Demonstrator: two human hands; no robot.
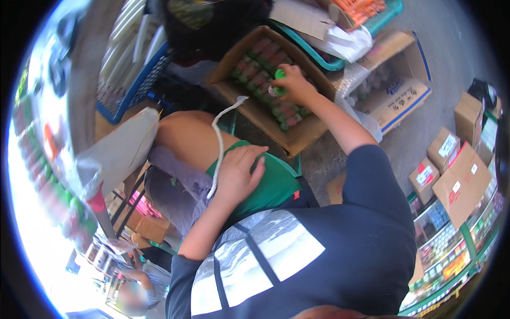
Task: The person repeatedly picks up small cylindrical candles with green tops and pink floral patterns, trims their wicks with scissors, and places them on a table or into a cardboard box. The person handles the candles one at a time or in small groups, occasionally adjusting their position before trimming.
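My right hand is over an open cardboard box, gripping small green-capped containers. Two green ends show at its fingers; how many pieces it holds is hard to tell. Inside the box stand rows of similar small containers with pinkish and green parts. My left hand lies flat on the green shorts over my thigh, fingers extended and holding nothing. Along the thigh beside that hand runs a white rope, its frayed end near the box's rim.
Right of the box lies an opened carton with bubble wrap. A teal basket stands behind it. At left are a blue basket and a grey-white wrapped bundle. Cartons sit above shelved goods at right. Another person is lower left.
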